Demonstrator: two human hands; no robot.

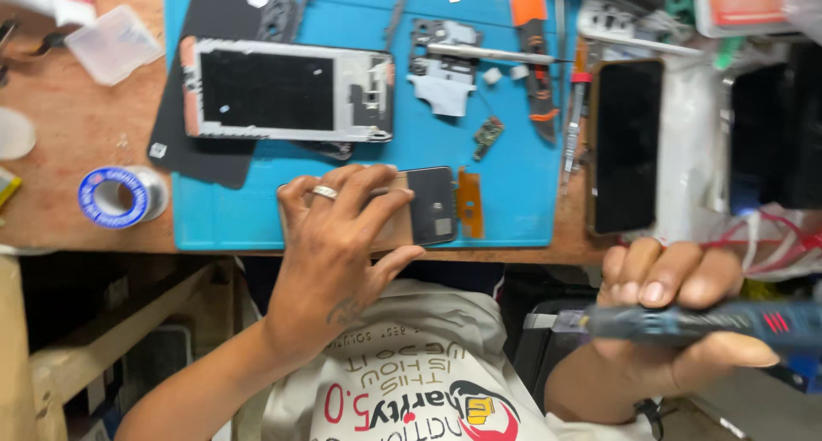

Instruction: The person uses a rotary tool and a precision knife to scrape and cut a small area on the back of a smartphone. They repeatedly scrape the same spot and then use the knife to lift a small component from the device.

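Fingers of the left hand (330, 235), one with a ring, are spread and pressed flat on a small phone part (419, 208), a beige and black panel that lies at the near edge of the blue work mat (360, 218). The thumb touches the lower edge of this panel. Just beside the panel, on its right, lies an orange flex strip (469, 203). The right hand (664, 308) is closed around a dark blue pen-shaped tool (685, 321), held level over the lap and away from the table, its pale tip pointing to the left.

Farther on the mat rests an opened phone frame (287, 90) with a black inside, partly over a black back cover (205, 141). Near the middle are a white and grey bracket (443, 77), a small circuit board (488, 135) and a knife with orange handle (535, 56). A dark phone (627, 146) lies right of the mat, and a blue solder spool (120, 197) on the wooden table (77, 141) at left
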